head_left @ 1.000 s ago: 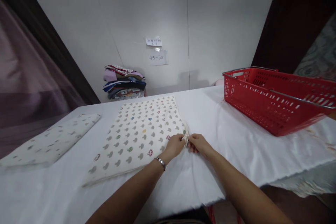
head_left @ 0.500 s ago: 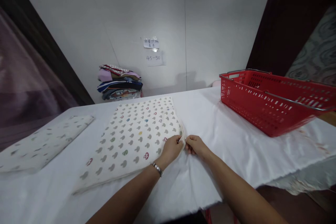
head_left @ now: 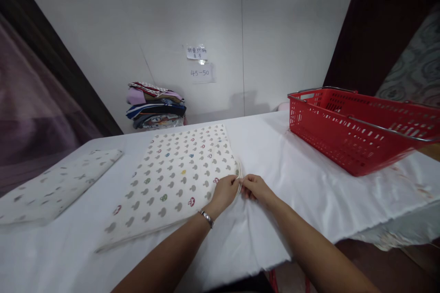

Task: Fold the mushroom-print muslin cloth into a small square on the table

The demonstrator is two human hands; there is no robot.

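Note:
A white cloth printed with mushrooms (head_left: pixel 182 174) lies folded flat in layers on the table. At its right edge, near the front corner, my left hand (head_left: pixel 225 196) pinches the layers between thumb and fingers; a metal bracelet circles that wrist. Close beside it, my right hand (head_left: pixel 256 188) is closed with its fingertips on the same edge. The layers bulge up slightly between the two hands. Just what the right fingertips hold is partly hidden.
Left of the mushroom cloth lies another folded white cloth (head_left: pixel 65 185) with a scattered print. A stack of folded clothes (head_left: pixel 156 106) stands by the wall. On the right sits a red shopping basket (head_left: pixel 340 137). White fabric (head_left: pixel 275 151) covers the table; paper notes (head_left: pixel 202 73) hang on the wall.
My right hand has moved slightly left, closer to my left hand at the cloth's edge. The mushroom cloth stays in place, and the view has shifted a little.

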